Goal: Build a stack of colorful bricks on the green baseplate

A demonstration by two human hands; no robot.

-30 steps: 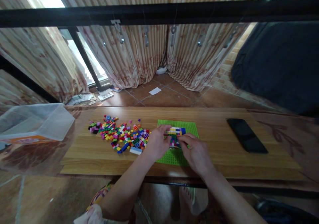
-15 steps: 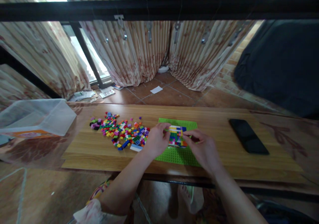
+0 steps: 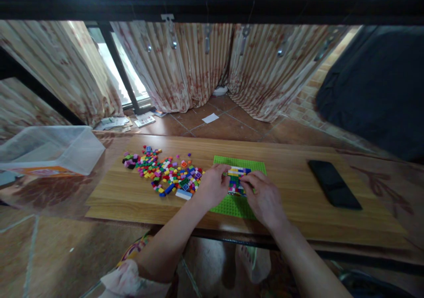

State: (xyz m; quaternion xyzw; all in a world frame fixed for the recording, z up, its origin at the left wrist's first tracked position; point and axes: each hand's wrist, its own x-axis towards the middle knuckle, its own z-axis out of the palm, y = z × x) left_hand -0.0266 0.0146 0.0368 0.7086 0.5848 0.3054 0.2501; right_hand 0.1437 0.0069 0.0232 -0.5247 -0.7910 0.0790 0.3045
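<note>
On the wood-grain board (image 3: 298, 209), a studded green baseplate (image 3: 232, 206) is laid flat, and a small build (image 3: 236, 179) of many-coloured bricks is stood near its middle. The build is clamped from both sides: by the left hand (image 3: 213, 187), fingers closed on its left edge, and by the right hand (image 3: 261, 197), fingers pinched on its right. Just left of the baseplate a loose pile (image 3: 165, 177) of square bricks is spread. At far left a clear plastic box (image 3: 49, 150) is set; its contents cannot be made out, and the print on its orange strip is too small to read. A flat black phone (image 3: 333, 184) is laid well to the right.
</note>
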